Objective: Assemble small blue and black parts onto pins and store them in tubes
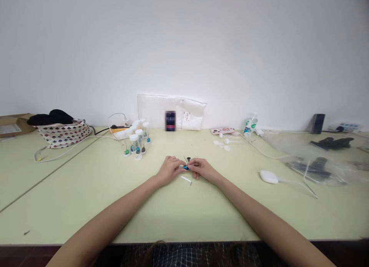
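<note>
My left hand (170, 170) and my right hand (201, 169) meet over the middle of the table, fingers pinched together. Between their fingertips is a small shiny blue piece (186, 167), partly covered by the fingers, so its exact kind does not show. Just behind the fingers a small black knob-like part (188, 159) shows, with a thin metal rod beside it. On the table in front of the hands lies a thin L-shaped metal rod (186, 179), apart from both.
Several clear tubes with white caps (134, 137) hold blue and green pieces at the left. A phone (170, 121) leans on a plastic-wrapped package (152, 105). Loose white discs (221, 146), a bottle (250, 123), a white adapter (269, 177) and clear plastic bags (343, 174) lie rightward.
</note>
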A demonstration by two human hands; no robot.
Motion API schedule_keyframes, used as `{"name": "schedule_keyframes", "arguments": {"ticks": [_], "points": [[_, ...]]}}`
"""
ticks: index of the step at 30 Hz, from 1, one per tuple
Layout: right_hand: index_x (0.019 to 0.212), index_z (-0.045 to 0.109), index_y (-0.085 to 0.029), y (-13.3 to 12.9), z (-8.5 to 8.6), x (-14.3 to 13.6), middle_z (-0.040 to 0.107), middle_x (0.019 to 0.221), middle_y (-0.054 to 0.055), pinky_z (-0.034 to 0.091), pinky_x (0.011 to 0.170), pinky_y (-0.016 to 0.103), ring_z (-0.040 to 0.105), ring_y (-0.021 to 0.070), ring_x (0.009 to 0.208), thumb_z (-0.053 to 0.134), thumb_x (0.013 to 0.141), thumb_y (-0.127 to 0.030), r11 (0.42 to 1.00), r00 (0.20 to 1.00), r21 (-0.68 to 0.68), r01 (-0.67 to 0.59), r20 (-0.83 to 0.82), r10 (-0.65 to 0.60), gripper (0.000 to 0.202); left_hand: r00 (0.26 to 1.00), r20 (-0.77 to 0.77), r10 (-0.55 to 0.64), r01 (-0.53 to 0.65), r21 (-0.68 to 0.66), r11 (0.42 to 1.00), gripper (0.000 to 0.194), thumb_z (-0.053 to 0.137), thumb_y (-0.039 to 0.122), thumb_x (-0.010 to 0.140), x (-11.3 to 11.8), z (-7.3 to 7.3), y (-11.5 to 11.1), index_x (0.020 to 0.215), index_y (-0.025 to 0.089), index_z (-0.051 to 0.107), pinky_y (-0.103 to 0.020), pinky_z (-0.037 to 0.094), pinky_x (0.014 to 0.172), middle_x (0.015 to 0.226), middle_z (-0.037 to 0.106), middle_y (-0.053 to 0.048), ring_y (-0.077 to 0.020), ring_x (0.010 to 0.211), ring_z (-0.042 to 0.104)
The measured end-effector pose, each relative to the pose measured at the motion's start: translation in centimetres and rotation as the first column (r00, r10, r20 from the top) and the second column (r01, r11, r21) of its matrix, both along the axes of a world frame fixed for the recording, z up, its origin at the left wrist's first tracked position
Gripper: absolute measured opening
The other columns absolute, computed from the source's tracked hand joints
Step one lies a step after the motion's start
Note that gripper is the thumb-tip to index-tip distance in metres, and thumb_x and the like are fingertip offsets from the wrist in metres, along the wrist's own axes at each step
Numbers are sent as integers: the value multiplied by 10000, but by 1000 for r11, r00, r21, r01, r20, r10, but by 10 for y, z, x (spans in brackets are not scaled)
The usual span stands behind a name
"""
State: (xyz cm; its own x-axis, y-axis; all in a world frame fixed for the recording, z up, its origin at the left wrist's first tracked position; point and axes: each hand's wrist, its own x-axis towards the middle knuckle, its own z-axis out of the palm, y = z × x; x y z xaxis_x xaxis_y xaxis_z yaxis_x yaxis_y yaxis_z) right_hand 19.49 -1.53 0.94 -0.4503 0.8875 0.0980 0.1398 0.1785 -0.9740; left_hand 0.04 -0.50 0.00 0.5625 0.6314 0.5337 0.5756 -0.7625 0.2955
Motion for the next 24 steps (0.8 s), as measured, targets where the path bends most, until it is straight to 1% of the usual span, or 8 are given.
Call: {"name": "schedule_keyframes", "arguments": {"ticks": [6, 11, 17, 22, 24], "points": [[808, 561, -137, 0, 0, 0, 605, 617, 21, 408, 406, 192, 509, 75, 438, 524, 729, -511, 999, 1000, -46, -4, -11, 3, 384, 1000, 3, -16, 16, -2, 1000, 287, 420, 442, 813, 0, 1, -2, 938, 238, 578, -303, 280, 747, 720, 591, -7, -140, 729, 482], [824, 567, -140, 0, 0, 0, 554, 533, -15, 415, 423, 190, 507, 81, 448, 587, 699, -468, 1000, 1000, -10, 1, -5, -1, 352, 1000, 2, -9, 9, -4, 1000, 292, 418, 450, 810, 0, 2, -2, 912, 232, 582, -302, 282, 741, 695, 583, -3, -139, 716, 479], [813, 555, -137, 1, -1, -1, 606, 620, 23, 399, 395, 183, 508, 72, 431, 512, 742, -505, 999, 1000, -47, -5, 1, 5, 378, 1000, 6, -14, 14, -6, 1000, 300, 412, 452, 812, 0, 2, -3, 935, 240, 584, -308, 285, 742, 708, 589, -11, -145, 720, 483], [830, 578, -143, -2, 3, -1, 577, 577, -6, 410, 428, 193, 514, 79, 457, 622, 662, -462, 1000, 1000, -21, 8, 17, -7, 364, 1000, 11, -5, 5, -8, 1000, 302, 416, 458, 808, 0, 2, -2, 906, 231, 589, -310, 286, 745, 711, 592, -12, -146, 722, 486], [827, 572, -141, -2, 3, -1, 582, 587, 0, 409, 428, 195, 515, 81, 461, 608, 677, -465, 1000, 1000, -25, 2, 19, -1, 360, 1000, 9, -9, 9, -8, 1000, 297, 418, 453, 809, 0, 2, -2, 911, 230, 588, -309, 285, 745, 703, 589, -10, -144, 719, 485]]}}
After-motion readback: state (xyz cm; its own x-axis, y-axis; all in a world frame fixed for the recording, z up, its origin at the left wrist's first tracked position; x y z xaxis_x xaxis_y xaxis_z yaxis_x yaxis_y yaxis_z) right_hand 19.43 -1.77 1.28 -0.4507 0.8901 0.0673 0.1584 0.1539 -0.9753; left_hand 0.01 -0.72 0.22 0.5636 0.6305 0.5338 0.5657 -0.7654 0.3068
